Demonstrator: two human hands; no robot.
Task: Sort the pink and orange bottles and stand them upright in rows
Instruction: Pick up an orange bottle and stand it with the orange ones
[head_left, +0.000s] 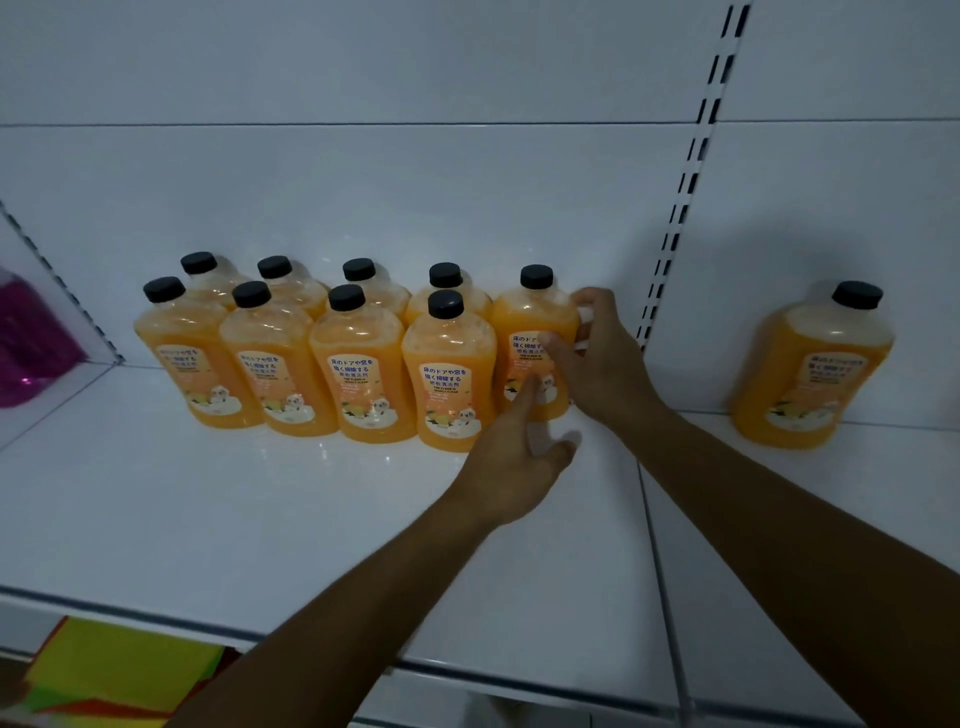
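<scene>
Orange bottles (363, 364) stand in two rows mid-frame; my right hand (597, 358) grips the ninth bottle (530, 343), left hand (514, 457) open beside it. One stray bottle (810, 364) waits far right.

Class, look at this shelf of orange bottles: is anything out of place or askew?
One orange bottle stands alone on the next shelf section to the right, apart from the two rows. The right hand grips the ninth bottle at the back row's end. Nothing looks spilled or tipped.
</scene>
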